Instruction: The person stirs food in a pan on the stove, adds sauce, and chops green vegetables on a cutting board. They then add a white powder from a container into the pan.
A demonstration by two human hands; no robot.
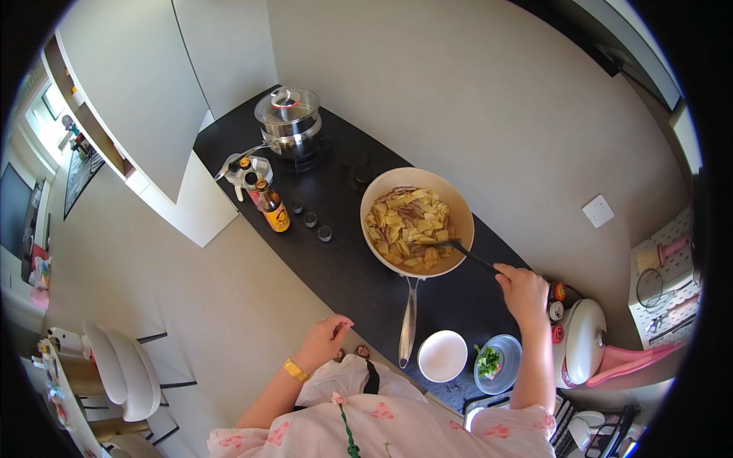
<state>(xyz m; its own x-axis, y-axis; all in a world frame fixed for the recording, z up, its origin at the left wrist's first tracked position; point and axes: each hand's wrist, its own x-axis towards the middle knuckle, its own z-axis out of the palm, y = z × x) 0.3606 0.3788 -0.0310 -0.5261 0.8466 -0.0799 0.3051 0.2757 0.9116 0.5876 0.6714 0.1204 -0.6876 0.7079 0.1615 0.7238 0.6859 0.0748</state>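
My right hand (523, 291) is closed around the handle of a black spatula (473, 255), whose head rests among sliced potatoes and strips of meat (409, 223). The food lies in a wide, cream-coloured frying pan (462, 209) with a metal handle (408, 326) pointing towards me. Left of that handle, my left hand (330, 339) hovers by the counter's near edge, fingers loosely curled, with nothing seen in it. Near the pan handle stand an empty white bowl (442, 356) and a blue-grey bowl (513, 356) with chopped green herbs (489, 362).
A lidded steel pot (292, 129) stands at the counter's far left. Sauce bottles (274, 209) and several small dark cups (310, 219) are nearer. Jars (556, 310) and a white lidded appliance (583, 340) sit beside my right forearm.
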